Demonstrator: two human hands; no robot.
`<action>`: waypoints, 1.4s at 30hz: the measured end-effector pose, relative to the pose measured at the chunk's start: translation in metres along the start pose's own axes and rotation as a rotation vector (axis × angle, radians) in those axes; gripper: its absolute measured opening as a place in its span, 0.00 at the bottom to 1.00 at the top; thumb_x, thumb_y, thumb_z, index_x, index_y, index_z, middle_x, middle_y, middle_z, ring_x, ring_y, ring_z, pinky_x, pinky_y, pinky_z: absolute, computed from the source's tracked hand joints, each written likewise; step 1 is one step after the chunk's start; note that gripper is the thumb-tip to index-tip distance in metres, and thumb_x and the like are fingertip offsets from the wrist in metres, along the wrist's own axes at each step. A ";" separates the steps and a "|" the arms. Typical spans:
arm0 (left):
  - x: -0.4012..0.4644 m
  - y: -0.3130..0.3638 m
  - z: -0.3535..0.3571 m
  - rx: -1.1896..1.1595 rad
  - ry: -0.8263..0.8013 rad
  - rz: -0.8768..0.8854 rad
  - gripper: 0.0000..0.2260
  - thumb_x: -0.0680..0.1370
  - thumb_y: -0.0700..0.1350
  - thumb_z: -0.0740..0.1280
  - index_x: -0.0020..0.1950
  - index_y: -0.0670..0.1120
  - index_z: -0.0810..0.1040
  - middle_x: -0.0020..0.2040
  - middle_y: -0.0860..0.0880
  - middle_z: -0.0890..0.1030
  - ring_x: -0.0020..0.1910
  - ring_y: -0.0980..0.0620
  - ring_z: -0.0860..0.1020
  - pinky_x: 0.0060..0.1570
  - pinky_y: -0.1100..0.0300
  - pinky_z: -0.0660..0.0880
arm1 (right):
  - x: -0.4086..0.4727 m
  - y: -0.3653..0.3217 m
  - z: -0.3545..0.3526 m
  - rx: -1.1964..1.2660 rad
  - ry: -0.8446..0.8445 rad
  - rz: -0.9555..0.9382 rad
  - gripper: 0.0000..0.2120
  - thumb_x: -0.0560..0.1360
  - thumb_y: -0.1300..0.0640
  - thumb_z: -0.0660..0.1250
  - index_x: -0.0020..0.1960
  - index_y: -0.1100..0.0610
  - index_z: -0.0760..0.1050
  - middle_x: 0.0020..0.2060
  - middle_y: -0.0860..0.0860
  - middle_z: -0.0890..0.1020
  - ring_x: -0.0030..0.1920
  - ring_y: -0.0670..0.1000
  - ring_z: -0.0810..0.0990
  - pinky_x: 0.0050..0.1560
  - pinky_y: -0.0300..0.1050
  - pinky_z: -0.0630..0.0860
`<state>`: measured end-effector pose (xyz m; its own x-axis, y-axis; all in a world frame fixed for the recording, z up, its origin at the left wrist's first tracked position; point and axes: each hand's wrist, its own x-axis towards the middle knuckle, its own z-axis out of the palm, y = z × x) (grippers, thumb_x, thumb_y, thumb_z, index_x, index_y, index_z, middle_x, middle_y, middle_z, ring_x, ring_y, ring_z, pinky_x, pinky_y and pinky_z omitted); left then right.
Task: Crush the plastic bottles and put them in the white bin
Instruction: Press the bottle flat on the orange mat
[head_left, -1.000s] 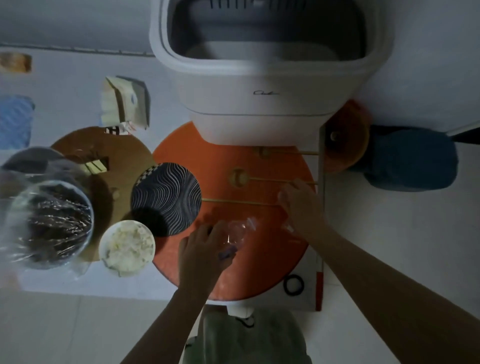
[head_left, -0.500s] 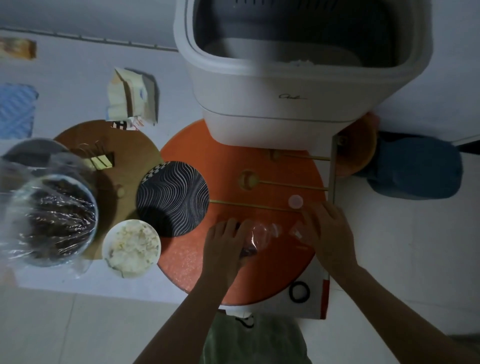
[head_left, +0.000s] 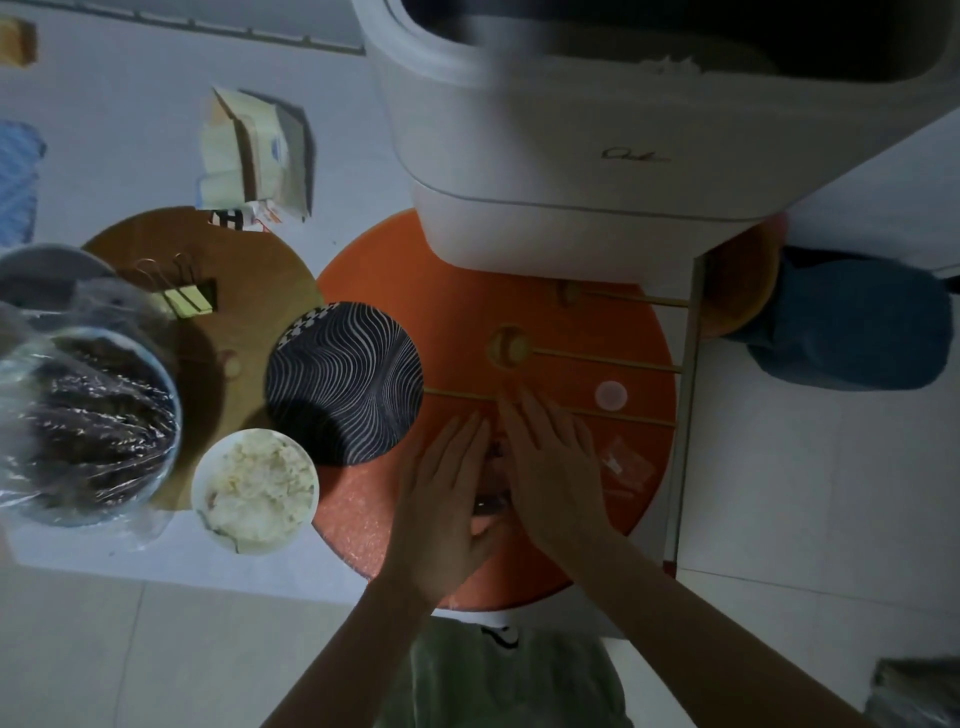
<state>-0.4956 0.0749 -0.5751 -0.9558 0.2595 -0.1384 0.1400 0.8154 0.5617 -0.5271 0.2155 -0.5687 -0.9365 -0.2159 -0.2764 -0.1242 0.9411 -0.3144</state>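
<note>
A clear plastic bottle (head_left: 492, 470) lies on the round orange mat (head_left: 467, 322) and is almost wholly hidden; only a dark sliver shows between my hands. My left hand (head_left: 447, 499) lies flat over its left side, fingers together. My right hand (head_left: 550, 467) presses flat on it from the right, overlapping the left. A pale round cap (head_left: 611, 395) lies loose on the mat beyond my right hand, and a clear torn label (head_left: 626, 467) lies to its right. The white bin (head_left: 571, 182) stands open at the far edge of the mat.
Left of my hands are a black-and-white wavy disc (head_left: 343, 382), a white bowl of rice (head_left: 254, 488) and a film-covered glass bowl (head_left: 88, 421) on a brown mat (head_left: 208, 322). Thin gold sticks (head_left: 608, 358) cross the orange mat. A blue bundle (head_left: 852, 322) lies right.
My right hand has moved left from beside the bottle onto it, and both hands now press flat over it. The camera has moved closer and lower.
</note>
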 end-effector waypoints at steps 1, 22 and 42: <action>-0.003 0.000 -0.006 -0.014 0.042 -0.032 0.30 0.73 0.52 0.64 0.71 0.41 0.64 0.72 0.44 0.66 0.73 0.47 0.59 0.72 0.50 0.51 | 0.000 -0.001 0.001 0.013 0.009 0.005 0.25 0.74 0.53 0.53 0.70 0.59 0.66 0.68 0.58 0.72 0.67 0.60 0.70 0.64 0.58 0.70; 0.026 -0.012 0.026 0.292 0.108 -0.245 0.22 0.82 0.50 0.50 0.72 0.41 0.61 0.73 0.42 0.63 0.73 0.43 0.58 0.72 0.45 0.45 | 0.022 -0.010 0.027 -0.062 0.052 0.010 0.24 0.78 0.49 0.52 0.72 0.58 0.62 0.71 0.57 0.67 0.72 0.56 0.64 0.70 0.62 0.61; 0.031 -0.013 0.036 0.405 0.014 -0.232 0.31 0.74 0.50 0.69 0.72 0.42 0.62 0.73 0.41 0.63 0.72 0.42 0.60 0.71 0.40 0.48 | 0.028 -0.011 0.035 -0.193 -0.053 0.010 0.25 0.77 0.50 0.53 0.72 0.58 0.61 0.71 0.62 0.66 0.71 0.62 0.64 0.65 0.66 0.67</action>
<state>-0.5173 0.0909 -0.6163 -0.9767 0.0416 -0.2104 0.0091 0.9881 0.1534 -0.5402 0.1898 -0.6046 -0.9202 -0.2149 -0.3273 -0.1802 0.9745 -0.1333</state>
